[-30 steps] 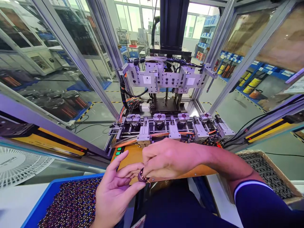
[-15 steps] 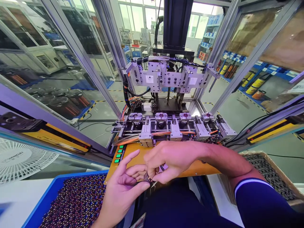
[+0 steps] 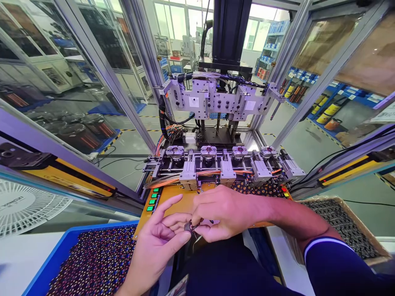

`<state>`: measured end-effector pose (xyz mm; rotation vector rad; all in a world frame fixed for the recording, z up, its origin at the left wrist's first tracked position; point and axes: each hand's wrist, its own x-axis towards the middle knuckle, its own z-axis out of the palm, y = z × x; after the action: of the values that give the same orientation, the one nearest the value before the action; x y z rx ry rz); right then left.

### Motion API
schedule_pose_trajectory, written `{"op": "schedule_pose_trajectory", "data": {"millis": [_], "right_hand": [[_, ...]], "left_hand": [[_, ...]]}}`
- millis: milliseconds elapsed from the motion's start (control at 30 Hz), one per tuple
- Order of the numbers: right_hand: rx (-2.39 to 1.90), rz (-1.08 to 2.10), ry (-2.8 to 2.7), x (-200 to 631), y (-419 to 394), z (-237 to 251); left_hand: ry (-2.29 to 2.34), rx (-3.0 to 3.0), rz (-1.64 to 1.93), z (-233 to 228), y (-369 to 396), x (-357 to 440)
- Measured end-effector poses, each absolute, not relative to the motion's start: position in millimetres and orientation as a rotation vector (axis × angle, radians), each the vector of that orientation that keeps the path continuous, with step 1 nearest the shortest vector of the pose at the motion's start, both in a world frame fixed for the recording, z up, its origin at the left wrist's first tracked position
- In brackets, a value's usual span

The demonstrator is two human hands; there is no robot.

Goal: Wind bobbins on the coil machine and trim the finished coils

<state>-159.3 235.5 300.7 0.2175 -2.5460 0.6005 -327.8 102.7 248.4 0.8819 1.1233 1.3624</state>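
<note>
In front of my body, my left hand (image 3: 159, 236) pinches a small dark ring-shaped wound stator (image 3: 188, 226) between thumb and fingertips, with the index finger raised away. Thin pale wire ends hang below it. My right hand (image 3: 220, 209) reaches across from the right, its fingers closed at the stator's right side. Part of a small dark object shows under the right palm; its kind is hidden. Both hands are over the front edge of an orange-yellow work plate (image 3: 175, 199).
Beyond the hands stands a fixture row (image 3: 226, 170) with several round holders (image 3: 208, 151), some bearing ring parts. Green buttons (image 3: 151, 202) line the plate's left side. A blue tray (image 3: 46, 261) of wound parts lies left; a lined box (image 3: 381, 250) of dark parts stands right.
The right hand has shifted slightly to the right, showing more of the stator. Small parts at the plate's right side have come into view behind the right forearm.
</note>
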Motion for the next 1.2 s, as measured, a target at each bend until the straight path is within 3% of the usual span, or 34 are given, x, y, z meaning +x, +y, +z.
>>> {"op": "schedule_pose_trajectory", "data": {"millis": [133,967,1200], "right_hand": [[0.197,0.452,-2.594,-155.7,234.4,309.5],[0.31,0.421,-2.707,-168.2,239.2,297.3],[0.277,0.731,-2.584,-167.7,245.8,293.7]], "left_hand": [[1.155,0.893,1.394,249.5,101.7,-326.4],[1.277,1.045,1.433,252.0,99.3,-327.1],[1.233,1.042,1.413,249.5,100.3,-328.5]]}}
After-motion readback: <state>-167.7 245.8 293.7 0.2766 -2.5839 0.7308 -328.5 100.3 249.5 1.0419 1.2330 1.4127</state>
